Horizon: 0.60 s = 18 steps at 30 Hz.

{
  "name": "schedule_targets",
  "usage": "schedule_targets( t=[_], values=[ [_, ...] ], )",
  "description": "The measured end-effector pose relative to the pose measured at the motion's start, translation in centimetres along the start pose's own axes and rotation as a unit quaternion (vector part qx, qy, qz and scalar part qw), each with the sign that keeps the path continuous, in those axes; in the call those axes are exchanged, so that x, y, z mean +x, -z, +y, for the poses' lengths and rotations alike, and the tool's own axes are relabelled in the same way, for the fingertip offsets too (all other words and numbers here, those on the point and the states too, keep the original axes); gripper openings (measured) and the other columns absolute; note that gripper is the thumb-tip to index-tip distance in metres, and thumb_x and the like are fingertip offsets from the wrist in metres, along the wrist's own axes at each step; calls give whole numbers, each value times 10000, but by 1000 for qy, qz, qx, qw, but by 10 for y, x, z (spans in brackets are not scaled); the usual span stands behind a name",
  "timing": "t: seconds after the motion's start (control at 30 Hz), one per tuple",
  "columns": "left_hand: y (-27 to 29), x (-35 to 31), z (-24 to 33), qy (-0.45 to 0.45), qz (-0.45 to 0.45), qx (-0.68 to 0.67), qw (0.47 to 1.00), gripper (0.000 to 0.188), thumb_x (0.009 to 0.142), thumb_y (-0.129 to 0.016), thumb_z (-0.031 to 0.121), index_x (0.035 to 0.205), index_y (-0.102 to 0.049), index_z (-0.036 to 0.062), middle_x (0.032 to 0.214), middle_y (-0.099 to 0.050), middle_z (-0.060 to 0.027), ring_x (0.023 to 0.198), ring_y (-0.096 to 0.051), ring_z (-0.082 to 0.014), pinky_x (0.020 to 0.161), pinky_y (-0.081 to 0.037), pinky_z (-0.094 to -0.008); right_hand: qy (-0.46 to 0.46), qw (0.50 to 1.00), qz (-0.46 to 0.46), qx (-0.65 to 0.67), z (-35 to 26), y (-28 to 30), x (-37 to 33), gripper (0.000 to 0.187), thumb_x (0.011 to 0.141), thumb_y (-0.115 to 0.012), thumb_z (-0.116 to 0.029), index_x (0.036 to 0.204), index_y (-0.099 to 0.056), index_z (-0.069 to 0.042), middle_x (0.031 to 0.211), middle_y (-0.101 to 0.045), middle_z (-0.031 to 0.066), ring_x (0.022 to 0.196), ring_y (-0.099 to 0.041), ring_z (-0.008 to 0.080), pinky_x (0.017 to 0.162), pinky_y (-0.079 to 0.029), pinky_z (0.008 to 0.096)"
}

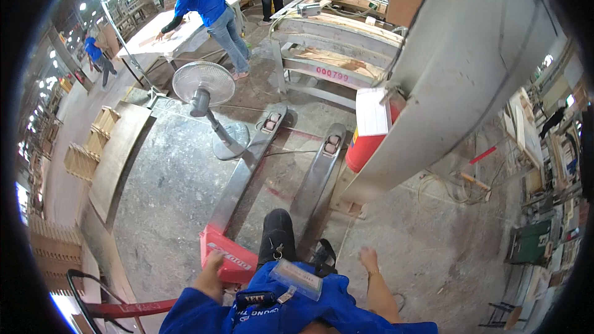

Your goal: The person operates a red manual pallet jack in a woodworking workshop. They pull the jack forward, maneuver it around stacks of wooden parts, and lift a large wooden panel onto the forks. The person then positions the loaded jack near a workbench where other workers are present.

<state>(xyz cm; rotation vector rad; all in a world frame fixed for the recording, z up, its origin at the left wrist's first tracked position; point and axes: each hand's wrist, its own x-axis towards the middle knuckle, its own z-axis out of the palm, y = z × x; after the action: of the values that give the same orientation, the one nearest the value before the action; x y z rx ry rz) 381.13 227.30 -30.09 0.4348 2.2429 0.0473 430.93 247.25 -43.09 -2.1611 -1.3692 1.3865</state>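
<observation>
My left hand (215, 260) hangs at my side with its fingers curled in, and I see nothing in it. In the picture it overlaps the red body of a pallet jack (232, 263); whether it touches cannot be told. My right hand (369, 258) hangs on the other side, loosely closed with nothing visible in it, above the bare concrete floor. The jack's two grey forks stretch ahead on the floor, with rollers (271, 122) near the tips. Its red handle bar (133, 308) reaches out to the lower left, ending in a black loop grip (73, 291).
A standing fan (204, 93) is beside the left fork. A grey pillar (445, 86) with a red bin (366, 147) stands at right. Ahead are a grey workbench (337, 55) and a co-worker (201, 6) leaning over a white table. Wooden boards (117, 154) lie left.
</observation>
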Motion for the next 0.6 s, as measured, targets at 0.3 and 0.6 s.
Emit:
schedule_targets(
  t=[0.3,0.6],
  values=[
    [-7,76,-7,220,-112,-427,870,313,803,-568,315,968,-658,64,967,-648,-174,899,-634,-296,736,-514,-431,145,962,-224,49,-273,-80,124,329,848,-574,-163,1135,-579,-3,909,-663,96,698,-647,167,595,-511,285],
    [141,286,220,-123,36,-188,974,249,851,-530,199,966,-609,-7,693,-623,-74,594,-581,-127,544,-467,-252,45,994,-87,-42,-385,-131,233,382,799,-596,-146,1142,-570,22,744,-647,103,584,-600,159,552,-487,310]
  ],
)
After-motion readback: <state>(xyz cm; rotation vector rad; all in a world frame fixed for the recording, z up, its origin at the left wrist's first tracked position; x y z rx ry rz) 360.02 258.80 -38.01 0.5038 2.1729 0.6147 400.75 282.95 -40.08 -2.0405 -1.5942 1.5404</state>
